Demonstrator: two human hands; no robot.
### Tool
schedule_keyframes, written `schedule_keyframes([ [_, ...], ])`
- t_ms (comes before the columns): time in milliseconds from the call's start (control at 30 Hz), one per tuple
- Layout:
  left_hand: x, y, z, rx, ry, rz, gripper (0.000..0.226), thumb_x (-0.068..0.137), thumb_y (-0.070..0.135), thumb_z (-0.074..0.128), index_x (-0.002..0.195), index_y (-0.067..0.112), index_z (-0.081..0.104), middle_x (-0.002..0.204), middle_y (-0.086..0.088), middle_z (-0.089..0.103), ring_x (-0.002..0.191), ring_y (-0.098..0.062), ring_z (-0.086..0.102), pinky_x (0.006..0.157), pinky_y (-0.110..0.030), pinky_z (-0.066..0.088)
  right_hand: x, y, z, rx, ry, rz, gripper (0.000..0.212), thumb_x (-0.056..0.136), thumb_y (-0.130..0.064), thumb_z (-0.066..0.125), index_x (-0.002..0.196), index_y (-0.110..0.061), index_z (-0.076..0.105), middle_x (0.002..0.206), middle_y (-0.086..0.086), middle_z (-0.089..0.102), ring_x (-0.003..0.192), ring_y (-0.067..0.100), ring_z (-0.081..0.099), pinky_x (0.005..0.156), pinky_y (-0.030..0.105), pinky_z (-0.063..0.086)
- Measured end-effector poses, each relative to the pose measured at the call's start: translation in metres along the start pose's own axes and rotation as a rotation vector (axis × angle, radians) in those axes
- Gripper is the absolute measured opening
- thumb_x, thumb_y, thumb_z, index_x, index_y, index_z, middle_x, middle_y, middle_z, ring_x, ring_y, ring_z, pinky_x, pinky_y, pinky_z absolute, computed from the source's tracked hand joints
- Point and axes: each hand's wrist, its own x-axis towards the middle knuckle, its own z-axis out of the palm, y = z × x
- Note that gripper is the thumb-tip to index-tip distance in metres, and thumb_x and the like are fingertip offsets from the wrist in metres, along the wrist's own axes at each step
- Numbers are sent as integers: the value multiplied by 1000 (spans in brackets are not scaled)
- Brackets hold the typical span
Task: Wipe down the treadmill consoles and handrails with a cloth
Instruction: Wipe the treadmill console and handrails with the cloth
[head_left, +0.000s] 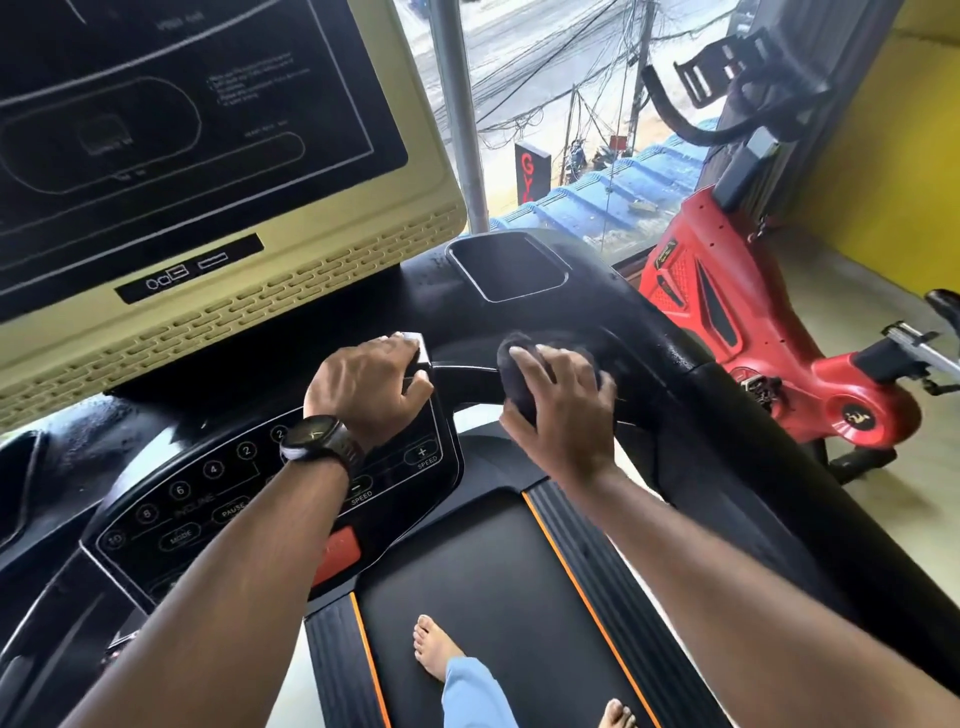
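I stand on a treadmill whose black console (171, 488) with round buttons lies below a cream-framed dark screen (322, 270). My left hand (369, 384), a watch on its wrist, grips the silver-tipped inner handlebar (462, 371). My right hand (561, 410) holds a dark cloth (514, 369) wrapped round the same black bar further right, where it meets the right handrail (727, 405). The cloth looks blurred. A recessed tray (509, 265) sits in the console's right wing.
A red exercise bike (753, 332) stands close on the right, beside a yellow wall (893, 156). A window ahead looks onto a street and blue roofing. The black belt (493, 597) with orange edging runs under my bare feet.
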Motion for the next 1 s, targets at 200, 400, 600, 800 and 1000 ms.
schedule_keyframes([
  [200, -2, -2, 8, 2, 45, 108, 57, 93, 36, 34, 135, 8, 60, 134, -11, 64, 121, -25, 63, 93, -39, 54, 9, 8, -2, 27, -48, 67, 59, 81, -53, 49, 135, -32, 59, 129, -2, 62, 119, 30, 58, 93, 51, 45],
  [400, -2, 1, 10, 32, 20, 110, 57, 93, 35, 30, 132, 8, 61, 133, -11, 65, 119, -26, 63, 93, -41, 54, 20, 13, -9, 72, -36, 24, 63, 77, -51, 45, 136, -34, 57, 131, -6, 63, 119, 30, 60, 94, 53, 43],
  [600, -6, 15, 16, 15, 44, -17, 61, 90, 51, 35, 130, 13, 61, 132, -4, 65, 116, -26, 63, 97, -45, 48, -27, 15, 6, -77, 57, 27, 68, 81, -43, 55, 148, -30, 50, 145, 4, 54, 135, 32, 48, 104, 60, 37],
  [800, -6, 16, 18, 17, 46, -31, 61, 92, 52, 32, 131, 15, 60, 133, -3, 64, 117, -25, 62, 98, -45, 46, 3, 18, -4, 34, -10, 168, 57, 82, -50, 50, 136, -32, 58, 129, -5, 63, 121, 26, 57, 98, 50, 41],
  [1000, -5, 16, 20, 16, 76, -34, 59, 92, 50, 33, 131, 14, 61, 134, -3, 64, 118, -24, 62, 98, -45, 46, 33, 24, -19, 86, -149, 165, 51, 78, -56, 38, 115, -35, 67, 109, -1, 70, 104, 29, 64, 92, 44, 42],
])
